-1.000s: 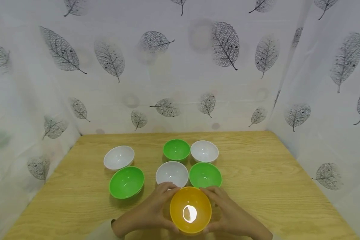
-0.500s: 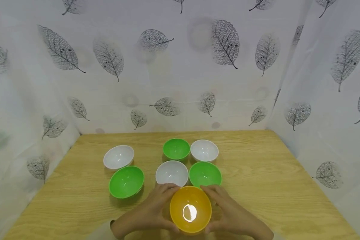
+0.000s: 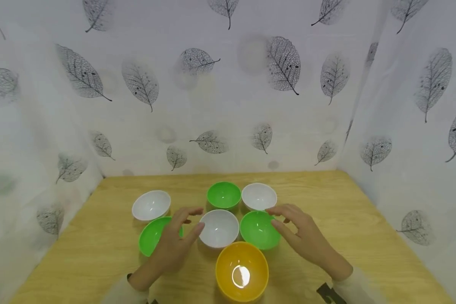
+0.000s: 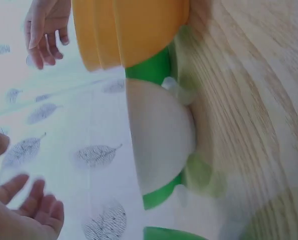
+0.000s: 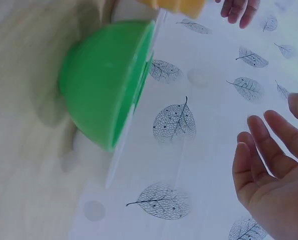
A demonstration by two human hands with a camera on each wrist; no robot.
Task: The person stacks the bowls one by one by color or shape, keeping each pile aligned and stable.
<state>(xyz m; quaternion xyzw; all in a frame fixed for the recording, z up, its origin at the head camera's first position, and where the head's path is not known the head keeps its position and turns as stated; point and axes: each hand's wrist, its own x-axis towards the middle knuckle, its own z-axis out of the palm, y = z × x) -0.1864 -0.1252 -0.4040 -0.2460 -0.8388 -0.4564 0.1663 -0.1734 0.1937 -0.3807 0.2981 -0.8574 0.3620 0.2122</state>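
Observation:
A stack of orange bowls [image 3: 241, 291] stands at the front middle of the table; its layered rims show in the left wrist view. Behind it sit a white bowl [image 3: 219, 234] and a green bowl [image 3: 259, 236], side by side. My left hand [image 3: 175, 242], holding nothing, hovers between the left green bowl [image 3: 150, 238], which it partly covers, and the middle white bowl. Over the right edge of the right green bowl hangs my right hand [image 3: 304, 236], thumb and fingers spread apart around air.
Farther back are another green bowl [image 3: 223, 195] and a white bowl [image 3: 259, 196]. One more white bowl [image 3: 151, 205] stands at the left. The wooden table [image 3: 334, 211] ends at a leaf-patterned curtain [image 3: 228, 101] behind and at both sides.
Both hands have let go of the orange bowls, risen and moved apart, forward toward the bowls behind. The orange stack stays at the front. The head view has tilted up slightly.

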